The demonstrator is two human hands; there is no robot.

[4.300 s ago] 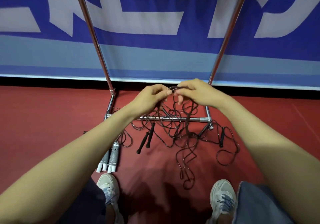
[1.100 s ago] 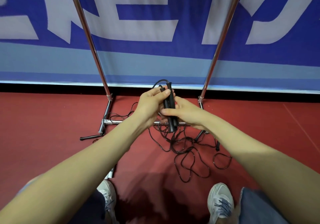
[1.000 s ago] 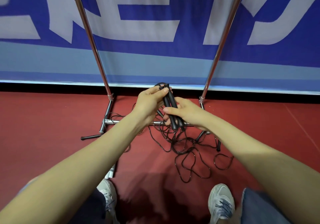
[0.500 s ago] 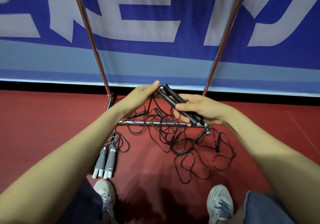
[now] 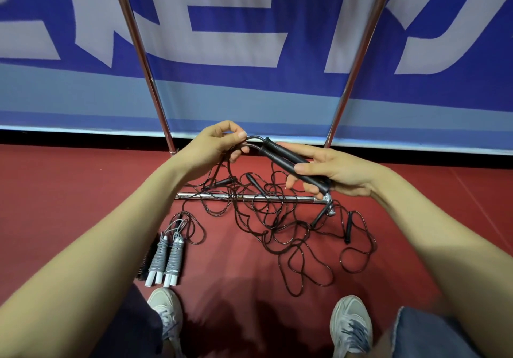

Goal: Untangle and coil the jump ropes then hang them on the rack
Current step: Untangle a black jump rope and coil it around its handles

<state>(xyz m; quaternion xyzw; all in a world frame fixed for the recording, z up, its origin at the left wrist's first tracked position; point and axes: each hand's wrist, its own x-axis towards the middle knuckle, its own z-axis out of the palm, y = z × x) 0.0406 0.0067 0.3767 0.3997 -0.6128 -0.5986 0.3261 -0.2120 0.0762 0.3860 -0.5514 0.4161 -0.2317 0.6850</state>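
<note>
Hands, handles; rope tangle across rack bar

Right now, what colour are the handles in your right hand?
Black; the head view shows the handles best.

Rack uprights: polished metal, bright and glossy. Black handles: matt, ribbed at the cord end, rubbery look. Cords: thin, smooth, slight sheen. Floor: red, matt. Grey handles: ridged, with smooth white tips.
</note>
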